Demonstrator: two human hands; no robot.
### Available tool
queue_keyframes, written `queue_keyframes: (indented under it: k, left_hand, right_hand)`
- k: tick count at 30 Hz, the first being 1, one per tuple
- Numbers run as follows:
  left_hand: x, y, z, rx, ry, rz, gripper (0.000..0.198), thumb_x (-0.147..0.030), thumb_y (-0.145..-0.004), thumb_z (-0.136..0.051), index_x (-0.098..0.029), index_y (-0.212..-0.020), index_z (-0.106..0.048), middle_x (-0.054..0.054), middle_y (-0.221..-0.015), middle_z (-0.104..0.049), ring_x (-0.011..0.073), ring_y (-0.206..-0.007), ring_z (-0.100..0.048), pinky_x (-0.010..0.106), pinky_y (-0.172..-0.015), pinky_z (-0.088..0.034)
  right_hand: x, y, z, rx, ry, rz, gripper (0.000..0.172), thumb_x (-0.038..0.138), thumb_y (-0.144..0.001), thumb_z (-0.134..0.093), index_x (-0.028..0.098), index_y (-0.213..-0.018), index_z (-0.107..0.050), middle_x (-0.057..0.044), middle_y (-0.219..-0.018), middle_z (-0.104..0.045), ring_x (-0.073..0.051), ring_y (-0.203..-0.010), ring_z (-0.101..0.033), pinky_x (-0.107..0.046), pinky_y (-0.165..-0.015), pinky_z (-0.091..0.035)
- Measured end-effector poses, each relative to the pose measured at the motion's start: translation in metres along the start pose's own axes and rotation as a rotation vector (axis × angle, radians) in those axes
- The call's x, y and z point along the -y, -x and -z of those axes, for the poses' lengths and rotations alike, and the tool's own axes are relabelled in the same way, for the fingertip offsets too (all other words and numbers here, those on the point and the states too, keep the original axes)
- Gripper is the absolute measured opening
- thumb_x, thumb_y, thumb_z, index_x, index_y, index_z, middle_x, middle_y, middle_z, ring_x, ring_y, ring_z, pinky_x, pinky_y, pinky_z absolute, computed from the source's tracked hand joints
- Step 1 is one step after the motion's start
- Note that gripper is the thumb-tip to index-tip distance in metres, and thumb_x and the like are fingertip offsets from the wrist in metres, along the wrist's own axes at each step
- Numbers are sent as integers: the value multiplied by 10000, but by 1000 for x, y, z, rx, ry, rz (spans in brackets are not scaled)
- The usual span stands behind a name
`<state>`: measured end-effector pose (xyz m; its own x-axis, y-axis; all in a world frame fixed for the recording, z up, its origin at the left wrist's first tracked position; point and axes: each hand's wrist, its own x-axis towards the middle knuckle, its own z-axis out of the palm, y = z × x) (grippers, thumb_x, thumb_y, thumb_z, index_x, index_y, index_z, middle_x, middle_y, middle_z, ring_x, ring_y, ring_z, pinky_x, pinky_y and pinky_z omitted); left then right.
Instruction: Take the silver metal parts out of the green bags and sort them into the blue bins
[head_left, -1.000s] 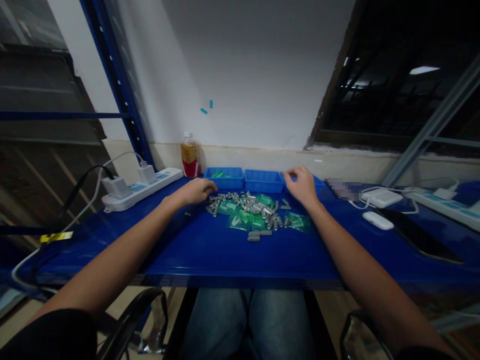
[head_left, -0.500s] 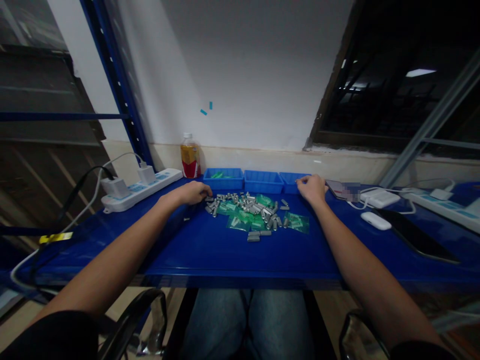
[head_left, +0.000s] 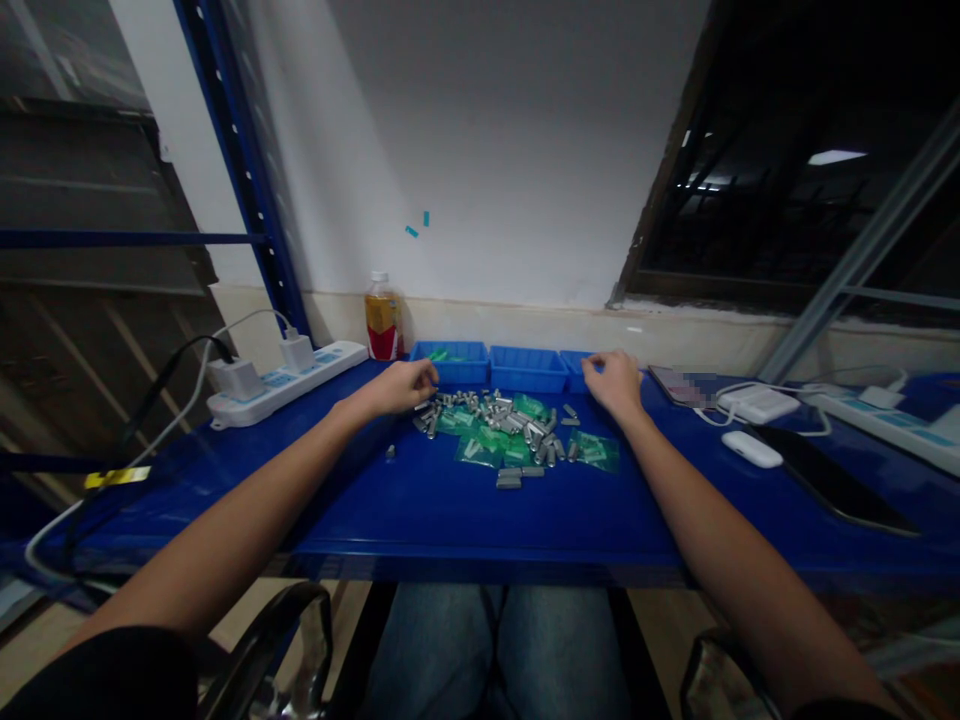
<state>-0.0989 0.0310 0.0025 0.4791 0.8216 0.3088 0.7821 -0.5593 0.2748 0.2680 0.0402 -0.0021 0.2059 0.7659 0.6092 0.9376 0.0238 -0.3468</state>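
My left hand (head_left: 403,386) is over the left end of a pile of small silver metal cylinders (head_left: 517,420), just in front of the left blue bin (head_left: 457,368). Its fingers are curled together; anything between them is hidden. My right hand (head_left: 616,382) hovers at the right blue bin (head_left: 573,372), fingertips bent inward by its edge. Whether they pinch a small part is too dim to tell. Green plastic bags (head_left: 480,446) lie among and under the cylinders, with another green bag (head_left: 596,452) at the right. One small metal piece (head_left: 390,452) lies apart, below my left hand.
A middle blue bin (head_left: 528,370) stands between the other two. A drink bottle (head_left: 384,318) and a power strip (head_left: 289,385) are at the left. To the right lie a phone (head_left: 832,480), a white case (head_left: 751,450) and a white charger (head_left: 759,404) with cables.
My left hand has shifted slightly right over the pile's edge. My right hand has drawn slightly left, staying by the right bin. The loose metal piece has moved a little right and nearer to me.
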Motion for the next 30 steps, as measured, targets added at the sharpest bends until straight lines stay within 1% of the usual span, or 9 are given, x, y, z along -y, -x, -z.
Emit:
queue_keyframes:
  k: [3,5,8,11,14,17,22,26,30]
  left_hand:
    - [-11,1,2,-59,92,-64,182,-242,-783,-511,-134,-928,-535,41,-754,-623,146,-690,-598,237,-633,-436]
    - [-18,2,3,-79,141,-77,176,-252,-783,-522,-136,-916,-522,38,-742,-605,148,-688,-590,250,-638,-440]
    - [-28,3,1,-104,284,-76,196,-279,-780,-553,-139,-910,-510,41,-774,-590,147,-720,-580,269,-671,-453]
    - [-41,4,-5,-55,535,-110,246,-298,-769,-594,-141,-931,-497,43,-826,-586,137,-757,-573,282,-717,-459]
    - [-53,4,-13,53,759,-123,275,-295,-763,-625,-140,-936,-477,28,-805,-580,120,-736,-563,273,-703,-450]
    - [-59,6,-17,116,872,-91,273,-275,-761,-637,-138,-927,-469,12,-774,-574,106,-707,-555,261,-679,-437]
    - [-61,7,-16,153,959,-20,287,-235,-737,-658,-140,-924,-463,8,-773,-599,103,-721,-576,257,-701,-443]
    - [-64,7,-13,154,952,23,276,-250,-733,-662,-146,-894,-464,0,-735,-598,97,-684,-569,235,-655,-437]
    - [-67,8,-11,146,899,-10,251,-311,-768,-625,-137,-887,-489,1,-713,-583,92,-643,-546,237,-634,-426]
  right_hand:
    - [30,11,2,12,-126,222,266,348,-848,-475,175,-838,-676,-94,-889,-642,-252,-916,-519,-367,-807,-369]
    - [53,23,3,52,-199,361,225,320,-852,-489,182,-828,-665,-73,-836,-645,-233,-882,-522,-353,-804,-358]
    - [83,46,7,105,-262,541,183,311,-855,-523,188,-902,-650,-53,-808,-639,-222,-863,-515,-343,-783,-341]
    - [103,67,12,137,-280,725,200,308,-853,-555,189,-1002,-616,-53,-872,-633,-217,-888,-502,-336,-765,-323]
    - [112,80,16,153,-257,863,179,285,-859,-553,178,-995,-601,-67,-900,-616,-217,-902,-485,-338,-764,-308]
    - [114,83,15,154,-221,917,141,260,-869,-534,170,-959,-595,-73,-887,-602,-220,-894,-475,-342,-760,-302]
    - [113,82,14,143,-197,928,108,233,-864,-524,180,-936,-585,-66,-884,-598,-223,-885,-475,-340,-749,-302]
    - [113,81,14,135,-200,923,102,223,-857,-524,181,-925,-587,-67,-872,-594,-223,-876,-472,-339,-744,-308]
    - [112,80,14,130,-217,901,116,253,-879,-506,174,-901,-588,-69,-855,-596,-215,-865,-477,-336,-740,-314]
